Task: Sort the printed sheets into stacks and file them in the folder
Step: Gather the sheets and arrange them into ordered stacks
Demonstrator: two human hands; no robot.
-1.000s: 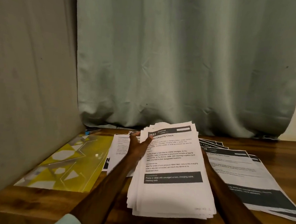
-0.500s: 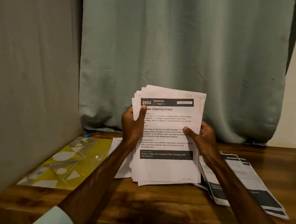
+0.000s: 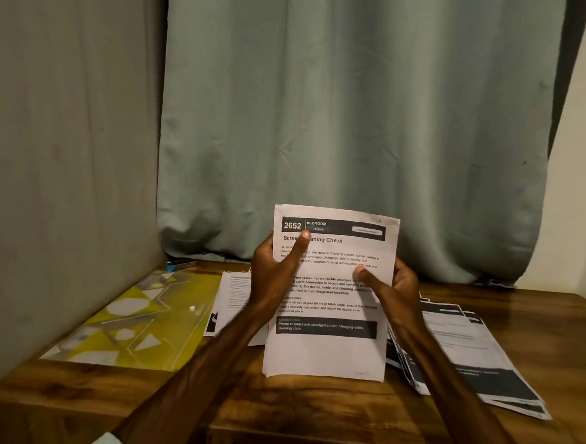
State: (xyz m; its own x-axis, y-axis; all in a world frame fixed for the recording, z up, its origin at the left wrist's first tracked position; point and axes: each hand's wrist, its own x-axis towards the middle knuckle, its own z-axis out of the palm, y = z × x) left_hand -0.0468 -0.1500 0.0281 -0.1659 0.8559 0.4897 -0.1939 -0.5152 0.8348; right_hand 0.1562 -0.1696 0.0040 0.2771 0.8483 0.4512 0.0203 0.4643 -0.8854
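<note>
A stack of printed sheets (image 3: pixel 326 347) stands upright on its bottom edge on the wooden table (image 3: pixel 273 412); its top page reads "2652 BEDROOM". My left hand (image 3: pixel 276 272) grips the stack's left edge, thumb across the front. My right hand (image 3: pixel 388 289) grips the right edge, thumb on the page. A yellow patterned folder (image 3: pixel 138 318) lies flat at the left. Other printed sheets (image 3: pixel 475 360) are fanned out on the table at the right, and a few more sheets (image 3: pixel 232 297) lie behind my left arm.
A grey panel (image 3: pixel 66 139) walls off the table's left side and a pale green curtain (image 3: pixel 353 115) hangs behind it. A small blue object (image 3: pixel 179 264) lies in the back left corner by the folder.
The stack went from lying tilted in my hands to upright, and its fanned edges are now squared together with the bottom edge on the table.
</note>
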